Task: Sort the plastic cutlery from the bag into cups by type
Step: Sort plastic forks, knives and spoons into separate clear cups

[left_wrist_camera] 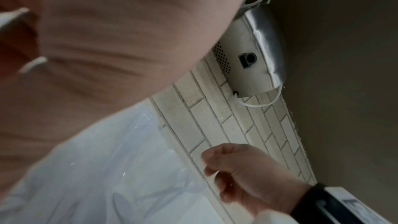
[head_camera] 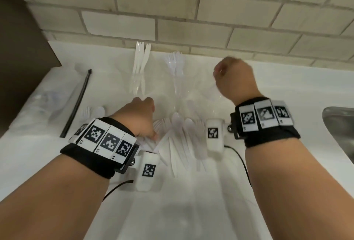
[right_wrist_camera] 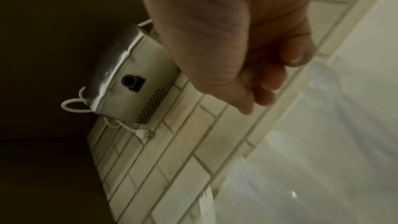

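A pile of white plastic cutlery [head_camera: 183, 140], spoons and forks among it, lies on the white counter [head_camera: 287, 105]. My left hand [head_camera: 140, 120] reaches down onto the pile's left side. In the left wrist view, white cutlery pieces [left_wrist_camera: 32, 64] show between its curled fingers. Three clear cups stand by the wall: one with knives [head_camera: 137, 84], one with forks [head_camera: 175, 84] and a third cup [head_camera: 208, 92] on the right. My right hand [head_camera: 231, 75] hovers blurred above that third cup. Its fingers [right_wrist_camera: 264, 91] are curled, with nothing visible in them.
The clear bag [head_camera: 47, 101] with a black zip strip [head_camera: 76, 103] lies at the left, two loose pieces [head_camera: 92, 111] beside it. A steel sink [head_camera: 341, 124] sits at the right edge. A tiled wall [head_camera: 191, 19] runs behind, with a metal box [right_wrist_camera: 129, 81] mounted on it.
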Action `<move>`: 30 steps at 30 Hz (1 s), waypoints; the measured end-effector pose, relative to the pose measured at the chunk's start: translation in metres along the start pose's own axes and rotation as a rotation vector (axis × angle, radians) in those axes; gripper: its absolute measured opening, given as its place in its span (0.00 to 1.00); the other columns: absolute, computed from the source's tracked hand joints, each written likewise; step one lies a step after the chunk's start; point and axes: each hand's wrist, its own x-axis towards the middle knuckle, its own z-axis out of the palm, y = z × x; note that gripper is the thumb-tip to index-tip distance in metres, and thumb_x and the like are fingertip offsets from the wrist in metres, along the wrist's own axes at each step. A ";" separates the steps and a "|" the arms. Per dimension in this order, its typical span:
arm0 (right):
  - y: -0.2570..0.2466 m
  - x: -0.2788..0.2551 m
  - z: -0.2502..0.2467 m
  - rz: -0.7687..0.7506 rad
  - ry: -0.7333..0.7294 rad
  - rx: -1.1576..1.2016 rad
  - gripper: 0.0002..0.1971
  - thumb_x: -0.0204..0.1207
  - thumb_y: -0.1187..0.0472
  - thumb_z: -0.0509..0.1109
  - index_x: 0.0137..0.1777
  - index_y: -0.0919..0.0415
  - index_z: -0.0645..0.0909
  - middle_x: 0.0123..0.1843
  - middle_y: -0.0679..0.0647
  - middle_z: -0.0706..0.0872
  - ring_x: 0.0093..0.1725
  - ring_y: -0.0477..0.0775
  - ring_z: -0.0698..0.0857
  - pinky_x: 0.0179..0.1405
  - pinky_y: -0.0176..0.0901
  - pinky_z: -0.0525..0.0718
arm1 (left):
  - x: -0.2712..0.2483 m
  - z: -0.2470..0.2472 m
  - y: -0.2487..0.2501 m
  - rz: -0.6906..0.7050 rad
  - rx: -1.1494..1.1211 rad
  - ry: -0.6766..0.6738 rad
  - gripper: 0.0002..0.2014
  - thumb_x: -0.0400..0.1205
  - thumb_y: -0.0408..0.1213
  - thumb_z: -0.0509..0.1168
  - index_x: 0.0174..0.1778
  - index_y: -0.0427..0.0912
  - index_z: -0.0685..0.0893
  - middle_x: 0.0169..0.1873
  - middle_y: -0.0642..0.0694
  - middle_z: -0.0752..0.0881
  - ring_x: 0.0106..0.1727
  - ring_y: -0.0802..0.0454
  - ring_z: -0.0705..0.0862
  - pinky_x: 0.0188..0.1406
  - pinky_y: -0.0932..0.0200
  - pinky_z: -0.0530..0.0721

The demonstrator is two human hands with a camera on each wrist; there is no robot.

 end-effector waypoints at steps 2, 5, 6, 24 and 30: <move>-0.003 -0.020 0.013 -0.053 -0.313 -0.131 0.09 0.81 0.61 0.61 0.51 0.60 0.83 0.57 0.56 0.87 0.57 0.57 0.83 0.57 0.38 0.74 | -0.006 0.001 -0.001 -0.026 0.079 -0.043 0.43 0.62 0.49 0.82 0.69 0.43 0.68 0.60 0.43 0.77 0.55 0.44 0.81 0.55 0.50 0.84; -0.004 -0.043 0.034 -0.037 -0.783 -0.214 0.19 0.83 0.62 0.59 0.73 0.58 0.76 0.74 0.55 0.76 0.72 0.57 0.75 0.69 0.43 0.71 | -0.012 0.005 -0.002 -0.015 0.111 -0.099 0.45 0.62 0.49 0.82 0.71 0.43 0.66 0.59 0.43 0.80 0.55 0.44 0.82 0.57 0.46 0.84; -0.002 -0.048 0.039 -0.036 -0.857 -0.267 0.19 0.83 0.64 0.58 0.73 0.59 0.76 0.74 0.56 0.77 0.72 0.58 0.76 0.68 0.45 0.73 | -0.013 0.007 -0.002 -0.001 0.111 -0.115 0.46 0.63 0.49 0.82 0.73 0.44 0.65 0.59 0.43 0.79 0.55 0.44 0.82 0.57 0.46 0.84; -0.030 -0.089 0.011 0.221 -0.903 -0.071 0.25 0.74 0.38 0.70 0.50 0.61 0.73 0.43 0.50 0.78 0.40 0.50 0.80 0.35 0.38 0.79 | -0.013 0.024 0.010 0.083 -0.080 -0.086 0.39 0.71 0.48 0.76 0.75 0.49 0.66 0.62 0.44 0.80 0.46 0.48 0.84 0.47 0.56 0.82; -0.048 -0.096 0.026 0.140 -0.947 -0.172 0.34 0.66 0.29 0.70 0.53 0.61 0.75 0.51 0.55 0.79 0.58 0.56 0.80 0.52 0.44 0.81 | -0.013 0.024 0.014 0.093 -0.100 -0.067 0.28 0.79 0.36 0.67 0.76 0.47 0.68 0.67 0.45 0.80 0.62 0.46 0.80 0.48 0.62 0.74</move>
